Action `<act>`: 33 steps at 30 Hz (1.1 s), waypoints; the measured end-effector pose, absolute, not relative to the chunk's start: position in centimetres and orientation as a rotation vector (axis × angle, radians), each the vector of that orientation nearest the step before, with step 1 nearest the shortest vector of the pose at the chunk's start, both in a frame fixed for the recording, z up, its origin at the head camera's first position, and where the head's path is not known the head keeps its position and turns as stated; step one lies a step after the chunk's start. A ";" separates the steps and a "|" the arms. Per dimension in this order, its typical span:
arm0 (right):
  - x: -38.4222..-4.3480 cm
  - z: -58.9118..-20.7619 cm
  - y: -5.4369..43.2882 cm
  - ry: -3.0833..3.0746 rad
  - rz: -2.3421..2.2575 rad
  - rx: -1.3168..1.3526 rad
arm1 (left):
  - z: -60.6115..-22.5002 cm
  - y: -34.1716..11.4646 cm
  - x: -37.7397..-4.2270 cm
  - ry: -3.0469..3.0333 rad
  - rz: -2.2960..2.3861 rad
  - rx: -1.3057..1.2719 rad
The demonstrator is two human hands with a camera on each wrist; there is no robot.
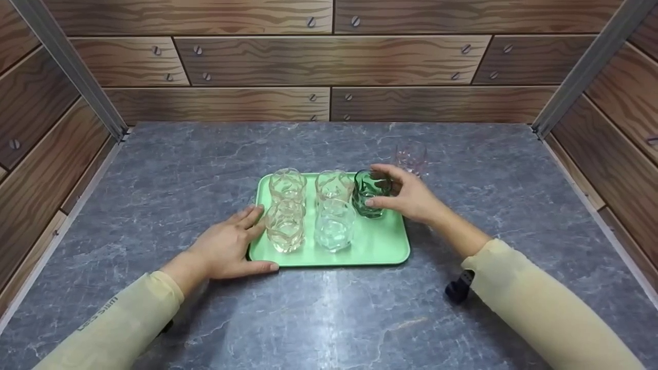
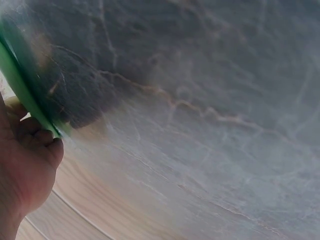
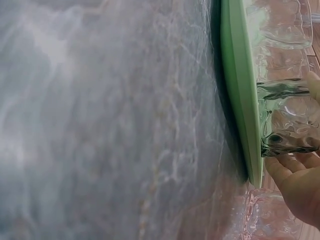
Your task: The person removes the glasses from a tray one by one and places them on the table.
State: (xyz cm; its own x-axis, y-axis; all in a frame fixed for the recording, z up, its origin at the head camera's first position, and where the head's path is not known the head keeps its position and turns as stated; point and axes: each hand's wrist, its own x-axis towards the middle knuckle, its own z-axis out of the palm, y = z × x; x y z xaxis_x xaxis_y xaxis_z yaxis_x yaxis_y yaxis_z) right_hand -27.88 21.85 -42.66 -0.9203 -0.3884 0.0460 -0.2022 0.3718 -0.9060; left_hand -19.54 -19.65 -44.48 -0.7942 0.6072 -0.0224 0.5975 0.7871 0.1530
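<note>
Head view shows the right hand (image 1: pixel 411 199) with its grip closed round a dark green glass (image 1: pixel 365 187), thumb on the near side and fingers round the far side; the green glass is upright over the right part of a green tray (image 1: pixel 380 244), and whether its base bears fully on the tray I cannot tell; the left hand (image 1: pixel 226 246) has a wide grip, fingers along the tray's left edge and thumb at its near edge, touching the tray at that corner.

Four clear glasses stand upright on the tray: a near left glass (image 1: pixel 286 228), a far left glass (image 1: pixel 288 183), a near middle glass (image 1: pixel 334 228) and a far middle glass (image 1: pixel 331 183); the green glass is just right of the far middle one; a pale pink glass (image 1: pixel 413 155) stands off the tray, beyond the right hand, on the grey marbled surface (image 1: pixel 329 318); wood-patterned panels (image 1: pixel 329 60) rise behind; both sleeves (image 1: pixel 545 303) are pale yellow.
</note>
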 end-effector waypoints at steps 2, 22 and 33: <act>-27.9 -42.6 21.8 2.463 -1.579 -0.531 | -44.5 -19.7 -19.6 2.903 0.212 0.980; -26.7 -39.5 23.9 2.571 -1.535 -0.593 | -44.5 -19.6 -19.6 2.909 0.210 0.958; -26.5 -35.2 27.2 2.659 -1.561 -0.596 | -44.6 -19.6 -19.5 2.913 0.199 0.966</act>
